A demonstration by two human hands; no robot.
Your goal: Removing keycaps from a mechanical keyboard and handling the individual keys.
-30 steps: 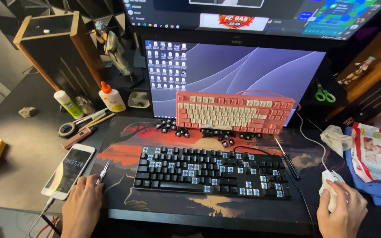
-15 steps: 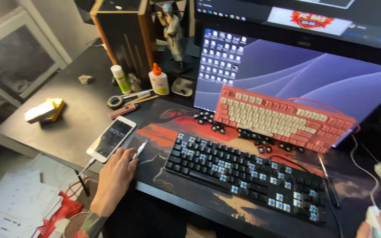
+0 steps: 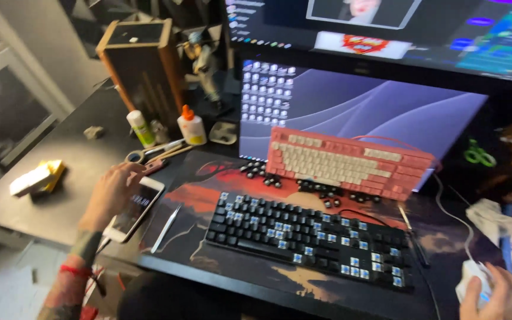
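At the desk's near left edge, the left hand (image 3: 112,192) lies open, fingers spread on a white slab smartphone (image 3: 134,208) that appears to overhang the edge, so a careless press could tip it off; a slim silver tool (image 3: 166,229) lies just beside. At the near right corner the right hand (image 3: 494,296) cups a white computer mouse (image 3: 475,281). Farther back, loose black keycaps (image 3: 259,173) scattered between the partly stripped black keyboard (image 3: 309,240) and pink keyboard (image 3: 351,161) could be swept away by a passing sleeve.
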